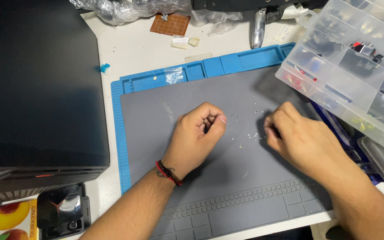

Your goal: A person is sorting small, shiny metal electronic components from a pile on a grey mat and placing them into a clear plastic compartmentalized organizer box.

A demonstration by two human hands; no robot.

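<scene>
At the far left edge of the bench (112,49) stands a big black box (36,84), and next to it lies my grey work mat (227,186) with its blue rim (117,133). My left hand (196,138) rests on the mat near its middle, curled into a loose fist, thumb tip pressed against the bent forefinger; whether it pinches anything I cannot tell, the fingers hide it. Just right of it, between my two hands, the tiny metal bits (245,135) lie scattered on the grey, small bright specks, some out toward the mat's far edge. I judge them very light, hard and slick, quick to skitter or flick away, so each wants a fingertip pinch straight from above, or a nail slid under it. My right hand (296,138) sits beside them, fingers bunched together at the tips, touching down by the specks. At the right edge a clear compartment box (356,66) overhangs the mat
</scene>
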